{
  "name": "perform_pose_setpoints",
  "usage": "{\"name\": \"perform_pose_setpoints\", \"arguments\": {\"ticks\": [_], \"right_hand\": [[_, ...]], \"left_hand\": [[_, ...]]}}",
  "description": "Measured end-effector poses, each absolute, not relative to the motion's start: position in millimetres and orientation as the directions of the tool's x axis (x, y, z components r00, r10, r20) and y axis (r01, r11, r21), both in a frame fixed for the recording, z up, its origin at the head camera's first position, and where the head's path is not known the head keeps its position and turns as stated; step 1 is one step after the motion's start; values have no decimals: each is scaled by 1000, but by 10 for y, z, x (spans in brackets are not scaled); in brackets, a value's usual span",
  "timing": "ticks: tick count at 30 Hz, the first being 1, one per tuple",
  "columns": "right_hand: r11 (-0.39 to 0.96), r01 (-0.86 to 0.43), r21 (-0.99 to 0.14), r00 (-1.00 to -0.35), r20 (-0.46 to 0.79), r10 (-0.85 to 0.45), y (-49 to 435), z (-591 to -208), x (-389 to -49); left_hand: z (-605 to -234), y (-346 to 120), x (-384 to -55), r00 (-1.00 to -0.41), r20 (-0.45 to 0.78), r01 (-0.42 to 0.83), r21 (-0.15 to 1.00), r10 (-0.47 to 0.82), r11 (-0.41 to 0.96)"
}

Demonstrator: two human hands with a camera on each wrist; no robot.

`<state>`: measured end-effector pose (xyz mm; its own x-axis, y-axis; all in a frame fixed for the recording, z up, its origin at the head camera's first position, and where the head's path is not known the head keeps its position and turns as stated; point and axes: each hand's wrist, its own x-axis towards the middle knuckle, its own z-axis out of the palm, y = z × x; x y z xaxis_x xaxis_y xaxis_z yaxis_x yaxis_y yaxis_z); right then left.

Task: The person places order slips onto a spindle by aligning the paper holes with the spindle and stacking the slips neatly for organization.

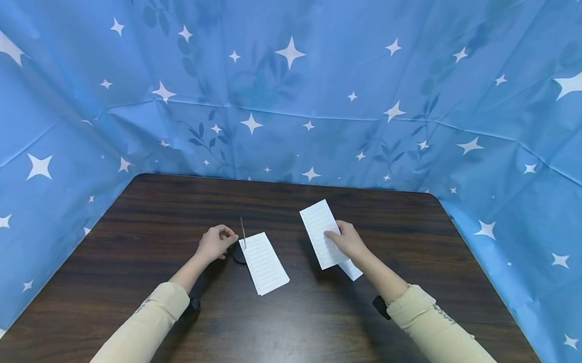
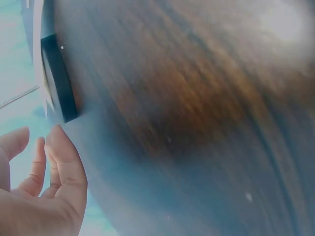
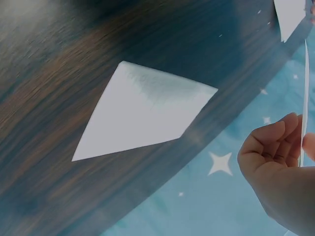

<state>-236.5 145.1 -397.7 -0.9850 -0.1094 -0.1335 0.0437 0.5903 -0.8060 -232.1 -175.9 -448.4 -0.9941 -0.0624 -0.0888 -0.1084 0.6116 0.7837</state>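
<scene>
A thin upright spike (image 1: 242,230) on a round black base (image 2: 60,83) runs through a small stack of white lined paper slips (image 1: 266,267). Beside the base is my left hand (image 1: 215,242), its fingers loosely bent and its thumb apart from them in the left wrist view; nothing is between them. Farther right, my right hand (image 1: 350,242) pinches a lined paper slip (image 1: 318,231) between thumb and fingers, raised over the table. That slip appears edge-on in the right wrist view. Below it, partly covered in the head view, another white slip (image 3: 142,115) lies on the wood.
All of this is on a dark wood-grain table (image 1: 284,327) with rounded far corners. A blue curtain (image 1: 295,84) with white stars hangs behind the far edge and along both sides. Dark wrist-worn devices show at both cuffs.
</scene>
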Motion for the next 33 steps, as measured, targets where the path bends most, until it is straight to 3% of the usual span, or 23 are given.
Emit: {"name": "perform_pose_setpoints", "arguments": {"ticks": [18,33], "right_hand": [[483,134,-865,-965,-225,-135,1051,-3918,-2335],[433,157,-888,-953,-250,-169,701,-3862,-2287]], "left_hand": [[-4222,-1837,-2186,-999,16,32,840,34,541],[-4114,-1803,-2079,-997,50,71,846,53,528]]}}
